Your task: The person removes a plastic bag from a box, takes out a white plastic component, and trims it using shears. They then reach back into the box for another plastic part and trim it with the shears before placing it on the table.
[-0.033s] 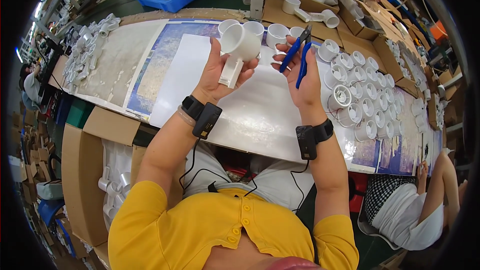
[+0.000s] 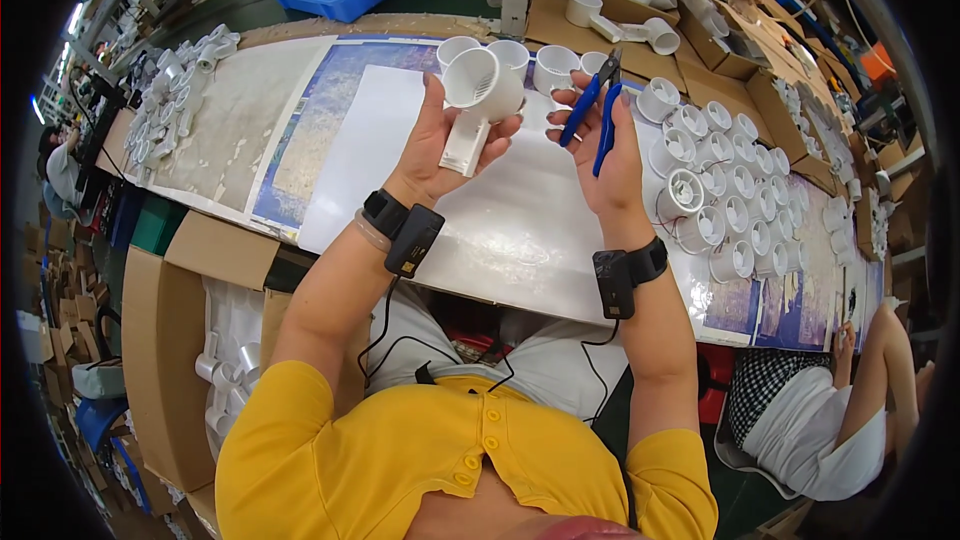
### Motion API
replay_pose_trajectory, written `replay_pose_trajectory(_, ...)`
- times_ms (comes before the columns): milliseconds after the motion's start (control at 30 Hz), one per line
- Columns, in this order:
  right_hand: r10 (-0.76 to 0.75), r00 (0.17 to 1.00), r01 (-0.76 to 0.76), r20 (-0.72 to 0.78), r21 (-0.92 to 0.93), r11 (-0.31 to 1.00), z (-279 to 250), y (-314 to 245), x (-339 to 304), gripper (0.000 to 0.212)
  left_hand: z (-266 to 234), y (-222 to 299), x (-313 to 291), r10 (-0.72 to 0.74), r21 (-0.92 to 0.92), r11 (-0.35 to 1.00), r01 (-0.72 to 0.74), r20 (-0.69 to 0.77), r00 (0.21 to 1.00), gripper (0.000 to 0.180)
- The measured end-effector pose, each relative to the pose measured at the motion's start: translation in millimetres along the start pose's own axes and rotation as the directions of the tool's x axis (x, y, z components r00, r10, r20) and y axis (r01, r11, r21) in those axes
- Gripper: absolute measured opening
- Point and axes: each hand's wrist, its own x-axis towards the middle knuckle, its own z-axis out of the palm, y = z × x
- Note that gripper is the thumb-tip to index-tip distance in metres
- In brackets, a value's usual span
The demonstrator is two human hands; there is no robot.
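Note:
Over the table, my left hand (image 2: 447, 140) is closed around the short square handle of a white plastic housing (image 2: 490, 90). Its round cup points up and away, with slots visible inside. A little to the right, my right hand (image 2: 612, 145) grips a pair of blue-handled nippers (image 2: 606, 120), jaws pointing up and away from me. The nippers are apart from the housing. Behind both hands stand several white cups (image 2: 555, 68) in a row along the far side of the white sheet (image 2: 400, 210).
Many white round housings (image 2: 735, 180) stand grouped on the right. More white parts (image 2: 175, 105) are piled at the far left. A cardboard box (image 2: 165, 360) with white parts sits at my lower left. A blue tray (image 2: 350, 2) lies beyond the table; another person (image 2: 815, 430) sits at right.
The white housing has tilted very slightly in my left hand. My right hand and the nippers look almost unmoved.

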Motion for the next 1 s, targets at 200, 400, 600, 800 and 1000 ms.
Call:
replay_pose_trajectory(200,0.097,0.979,-0.085,0.181,-0.075,0.994,-11.8,6.5,1.3,0.050,-13.7,2.3,4.2,0.074,0.252,0.962,-0.107,0.137,0.988,0.070)
replay_pose_trajectory(400,0.048,0.974,0.022,0.222,-0.303,0.953,-9.6,11.1,-0.2,0.049,-16.7,6.0,3.9,0.101,0.265,0.955,-0.133,0.129,0.987,0.064)
replay_pose_trajectory(600,-0.044,0.961,0.181,0.272,-0.503,0.845,-10.6,14.3,-2.4,0.041,-3.0,6.2,2.3,0.125,0.319,0.940,-0.122,0.011,0.992,0.055)
replay_pose_trajectory(800,-0.237,0.904,0.428,0.357,-0.727,0.538,-3.3,6.2,-6.4,0.035,-5.0,4.5,0.8,0.177,0.374,0.915,-0.154,-0.028,0.984,0.055)
replay_pose_trajectory(1000,-0.298,0.801,0.577,0.519,-0.801,0.158,9.4,2.0,-13.4,0.038,-12.7,15.1,-1.4,0.212,0.341,0.915,-0.217,0.052,0.976,0.052)
